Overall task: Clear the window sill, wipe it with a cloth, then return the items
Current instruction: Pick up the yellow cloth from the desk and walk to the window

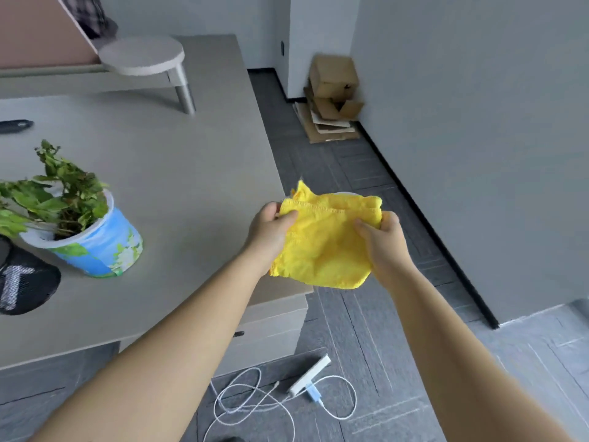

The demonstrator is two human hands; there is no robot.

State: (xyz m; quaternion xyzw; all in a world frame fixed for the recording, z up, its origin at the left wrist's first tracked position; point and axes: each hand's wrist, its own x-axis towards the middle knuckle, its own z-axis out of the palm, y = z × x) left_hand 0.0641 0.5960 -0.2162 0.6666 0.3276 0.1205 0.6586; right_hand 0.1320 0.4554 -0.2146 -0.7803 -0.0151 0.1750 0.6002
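A yellow cloth (325, 244) hangs folded between both hands, in the air just past the right front corner of the grey table (178, 173). My left hand (271, 228) pinches its upper left edge. My right hand (385, 240) grips its upper right edge. A potted plant (86, 231) in a blue and white patterned pot stands on the table at the left, with a black cap (25, 285) beside it. No window sill is in view.
A round white stool (143, 55) stands on the table's far end, and a dark object (16, 126) lies at the far left. On the floor lie a white power strip (310, 374) with coiled cables. Cardboard boxes (333, 97) lean in the wall corner.
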